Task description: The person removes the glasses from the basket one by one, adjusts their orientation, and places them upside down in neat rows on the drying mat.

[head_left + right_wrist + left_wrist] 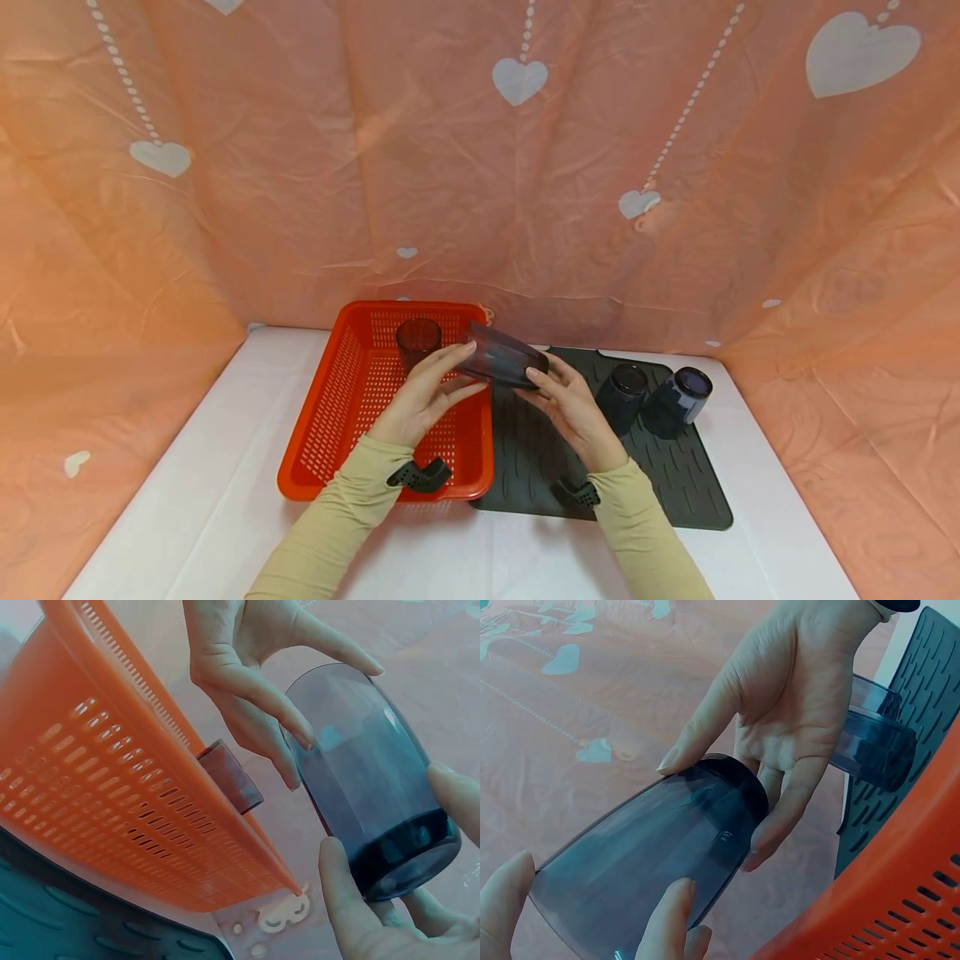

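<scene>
Pinched at both ends, a dark tinted glass (501, 358) is held up between the two hands: the left hand (424, 397) has thumb and fingertips on opposite sides of its mouth end, and the right hand (574, 408) grips the base between thumb and fingers. Nearest come pale green sleeves (326, 527) with black wrist mounts (420, 476), above a white table (187, 467). Past them, the held glass lies nearly on its side, its long axis running left to right, mouth to the left and slightly farther, base to the right. It hangs about where the right rim of the red basket (296, 485) meets the dark ridged mat (517, 471); the left hand is the nearer to the basket, while the right is over the mat. On the mat's right half, a second glass (621, 404) and a third glass (667, 414) stand close beside each other. Another glass (417, 337) stands in the far part of the basket, left of the held one. Farthest is a pink curtain (450, 167) printed with pale hearts (520, 81).
</scene>
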Demonstrator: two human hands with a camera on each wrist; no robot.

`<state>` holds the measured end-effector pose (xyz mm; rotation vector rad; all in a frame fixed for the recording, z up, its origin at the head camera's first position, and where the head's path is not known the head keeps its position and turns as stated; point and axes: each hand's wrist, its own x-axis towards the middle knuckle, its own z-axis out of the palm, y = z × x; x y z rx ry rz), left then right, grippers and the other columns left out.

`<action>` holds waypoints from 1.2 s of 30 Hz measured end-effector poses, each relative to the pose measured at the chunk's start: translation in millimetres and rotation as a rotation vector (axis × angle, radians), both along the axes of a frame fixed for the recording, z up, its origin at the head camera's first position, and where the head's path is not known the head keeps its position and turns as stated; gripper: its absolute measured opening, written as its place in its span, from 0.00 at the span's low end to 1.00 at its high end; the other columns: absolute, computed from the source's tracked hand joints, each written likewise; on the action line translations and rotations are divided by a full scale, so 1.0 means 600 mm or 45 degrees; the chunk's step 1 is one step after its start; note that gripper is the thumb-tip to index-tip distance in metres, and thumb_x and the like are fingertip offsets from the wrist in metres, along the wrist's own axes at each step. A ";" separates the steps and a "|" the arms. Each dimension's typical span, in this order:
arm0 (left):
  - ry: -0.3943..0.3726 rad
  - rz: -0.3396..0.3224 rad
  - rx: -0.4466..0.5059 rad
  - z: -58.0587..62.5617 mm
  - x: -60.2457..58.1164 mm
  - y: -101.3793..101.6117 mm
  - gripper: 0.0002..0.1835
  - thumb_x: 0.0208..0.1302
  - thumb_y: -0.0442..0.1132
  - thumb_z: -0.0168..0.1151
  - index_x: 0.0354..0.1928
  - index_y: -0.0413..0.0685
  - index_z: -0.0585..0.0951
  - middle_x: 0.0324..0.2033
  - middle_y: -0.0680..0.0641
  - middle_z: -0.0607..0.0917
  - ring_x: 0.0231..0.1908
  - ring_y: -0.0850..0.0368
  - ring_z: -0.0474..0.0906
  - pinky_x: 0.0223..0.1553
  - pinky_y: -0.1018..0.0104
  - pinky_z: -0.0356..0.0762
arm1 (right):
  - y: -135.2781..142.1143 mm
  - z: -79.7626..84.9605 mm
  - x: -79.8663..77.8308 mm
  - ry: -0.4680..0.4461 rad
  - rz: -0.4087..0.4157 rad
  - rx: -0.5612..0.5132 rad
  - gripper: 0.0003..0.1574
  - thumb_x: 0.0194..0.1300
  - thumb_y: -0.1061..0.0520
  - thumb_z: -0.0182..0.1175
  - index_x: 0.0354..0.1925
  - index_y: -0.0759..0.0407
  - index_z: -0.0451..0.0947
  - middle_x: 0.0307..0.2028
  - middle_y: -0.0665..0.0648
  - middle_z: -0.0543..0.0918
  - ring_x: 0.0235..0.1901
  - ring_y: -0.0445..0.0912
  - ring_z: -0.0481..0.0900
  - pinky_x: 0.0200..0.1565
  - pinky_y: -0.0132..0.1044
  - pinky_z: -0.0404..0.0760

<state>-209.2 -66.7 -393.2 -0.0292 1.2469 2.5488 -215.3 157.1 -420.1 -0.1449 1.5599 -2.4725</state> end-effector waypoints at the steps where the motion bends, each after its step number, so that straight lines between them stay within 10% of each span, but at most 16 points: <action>1: 0.002 -0.005 0.000 0.000 0.000 0.000 0.19 0.65 0.40 0.63 0.54 0.39 0.75 0.51 0.42 0.76 0.47 0.45 0.77 0.52 0.52 0.76 | 0.000 0.000 0.000 0.003 -0.003 0.000 0.29 0.67 0.65 0.58 0.64 0.66 0.62 0.54 0.63 0.71 0.48 0.51 0.78 0.55 0.48 0.75; 27: 0.073 -0.160 0.118 0.000 0.010 -0.005 0.12 0.71 0.35 0.53 0.42 0.52 0.87 0.56 0.45 0.69 0.49 0.45 0.73 0.60 0.44 0.65 | 0.007 -0.003 0.005 0.034 -0.014 -0.186 0.22 0.66 0.72 0.54 0.57 0.64 0.67 0.45 0.57 0.80 0.42 0.46 0.82 0.55 0.43 0.76; 36: -0.010 -0.164 -0.029 0.005 0.002 -0.003 0.23 0.70 0.42 0.55 0.63 0.39 0.69 0.53 0.42 0.77 0.52 0.45 0.76 0.59 0.48 0.68 | 0.009 0.002 0.007 0.054 0.005 -0.281 0.26 0.65 0.73 0.54 0.60 0.61 0.65 0.48 0.57 0.78 0.42 0.47 0.83 0.53 0.47 0.77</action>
